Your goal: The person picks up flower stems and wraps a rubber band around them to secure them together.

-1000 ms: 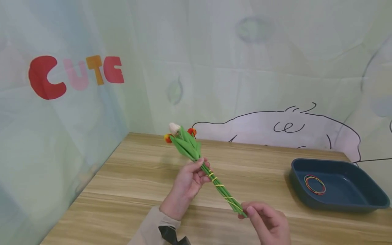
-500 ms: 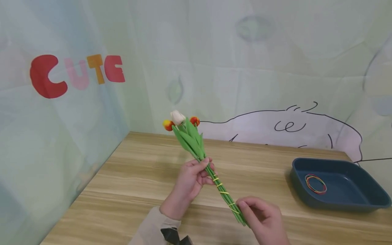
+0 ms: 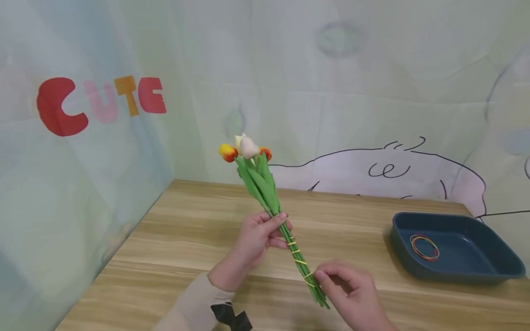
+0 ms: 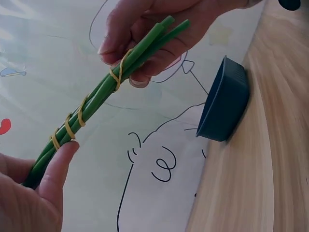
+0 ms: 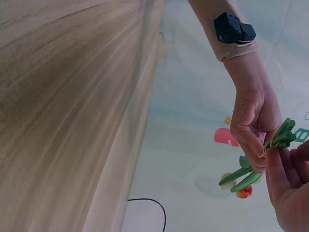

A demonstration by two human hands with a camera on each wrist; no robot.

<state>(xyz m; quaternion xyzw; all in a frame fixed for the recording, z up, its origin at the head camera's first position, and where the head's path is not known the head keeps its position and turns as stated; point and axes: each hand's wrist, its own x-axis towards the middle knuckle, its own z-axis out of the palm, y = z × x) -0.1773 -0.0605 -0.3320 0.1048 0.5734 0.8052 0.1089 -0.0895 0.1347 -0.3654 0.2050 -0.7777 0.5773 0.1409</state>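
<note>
A bunch of artificial tulips [image 3: 265, 188], with white and orange-yellow blooms and green leaves, slants over the table in the head view. My left hand [image 3: 256, 234] grips its stems just below the leaves. Down the stems spirals a yellow rubber band [image 3: 300, 262]. Near the lower end, the thumb and fingers of my right hand [image 3: 352, 289] pinch at the stems by the band's last turns. The left wrist view shows the stems [image 4: 96, 99] running between both hands, their cut ends poking out past the right fingers.
On the right of the wooden table [image 3: 186, 220] stands a dark blue basin [image 3: 459, 276]. Inside it lie several loose rubber bands [image 3: 428, 259]. A printed cloth backdrop [image 3: 290, 92] hangs behind and along the left side.
The bunch has risen and tipped more upright, its blooms swinging toward the camera. My right hand has slid from the stem ends up to the lower turns of the band.
</note>
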